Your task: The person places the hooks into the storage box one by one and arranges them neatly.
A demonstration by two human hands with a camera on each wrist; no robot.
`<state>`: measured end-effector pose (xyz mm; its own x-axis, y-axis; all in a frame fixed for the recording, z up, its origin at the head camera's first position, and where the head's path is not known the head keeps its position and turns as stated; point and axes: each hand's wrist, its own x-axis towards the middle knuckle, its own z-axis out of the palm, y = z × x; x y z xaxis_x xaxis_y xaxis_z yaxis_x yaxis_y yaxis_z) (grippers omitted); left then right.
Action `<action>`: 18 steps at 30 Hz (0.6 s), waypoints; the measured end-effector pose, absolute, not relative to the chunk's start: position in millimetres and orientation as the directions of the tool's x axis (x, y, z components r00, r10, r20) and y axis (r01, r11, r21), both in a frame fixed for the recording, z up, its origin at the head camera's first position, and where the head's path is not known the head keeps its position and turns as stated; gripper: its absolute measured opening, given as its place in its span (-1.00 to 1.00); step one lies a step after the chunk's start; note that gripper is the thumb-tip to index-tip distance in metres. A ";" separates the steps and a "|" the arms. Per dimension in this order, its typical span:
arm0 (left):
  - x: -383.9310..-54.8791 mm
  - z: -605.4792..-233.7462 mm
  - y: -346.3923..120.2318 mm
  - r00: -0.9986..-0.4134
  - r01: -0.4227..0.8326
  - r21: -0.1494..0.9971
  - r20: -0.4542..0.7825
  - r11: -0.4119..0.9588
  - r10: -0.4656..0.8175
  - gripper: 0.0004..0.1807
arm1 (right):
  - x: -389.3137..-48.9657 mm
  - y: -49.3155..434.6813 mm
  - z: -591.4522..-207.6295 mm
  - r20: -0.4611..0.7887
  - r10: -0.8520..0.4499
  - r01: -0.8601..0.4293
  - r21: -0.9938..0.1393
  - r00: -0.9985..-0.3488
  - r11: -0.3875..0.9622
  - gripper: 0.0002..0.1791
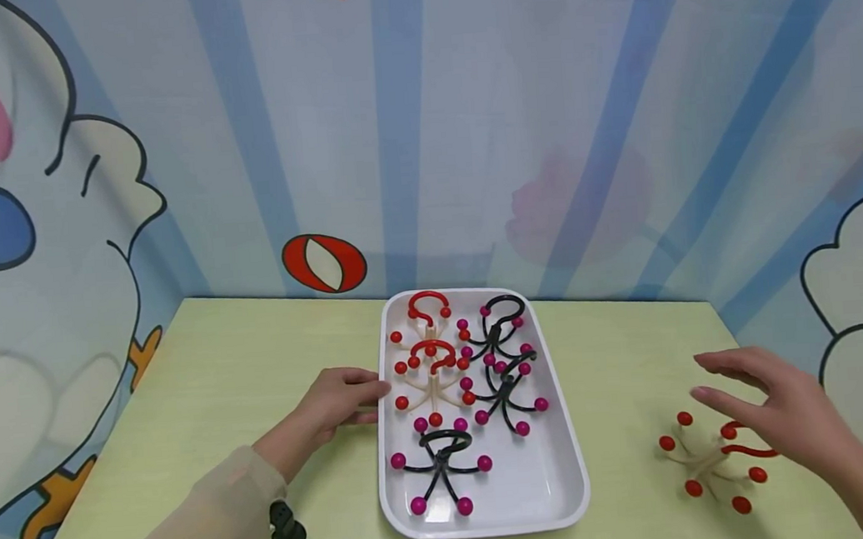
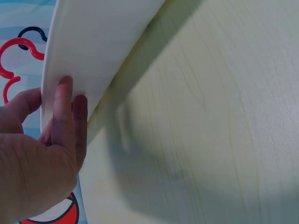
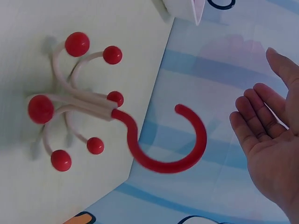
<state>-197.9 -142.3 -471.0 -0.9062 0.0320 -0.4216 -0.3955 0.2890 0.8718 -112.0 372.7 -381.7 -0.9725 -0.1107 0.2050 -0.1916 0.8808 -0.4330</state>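
A white tray stands near the middle of the table, and my left hand holds its left rim. In the left wrist view the fingers lie along the tray's outer wall with the thumb at the rim. Over on the right, a hook-handled massager stands on ball-tipped legs; its legs are beige, its balls and hook red. My right hand hovers beside that hook, fingers spread from the thumb. A gap shows between hand and hook in the right wrist view.
Inside the tray are two red-hooked massagers at the left and several black ones with magenta balls. The pale wooden table ends against a printed blue backdrop. A dark band sits by the left sleeve.
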 end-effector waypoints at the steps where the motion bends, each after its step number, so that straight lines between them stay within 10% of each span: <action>1: -198.0 -470.9 -142.3 -0.906 -0.397 0.871 -0.423 0.287 0.031 -0.53 | -110.9 374.1 -383.4 0.195 -0.102 -0.177 -0.424 -0.975 0.888 -0.44; 18: -197.6 -468.7 -141.7 -0.904 -0.403 0.869 -0.428 0.286 0.026 -0.54 | -85.6 404.4 -410.7 0.097 0.059 0.017 -0.383 -0.994 0.923 -0.28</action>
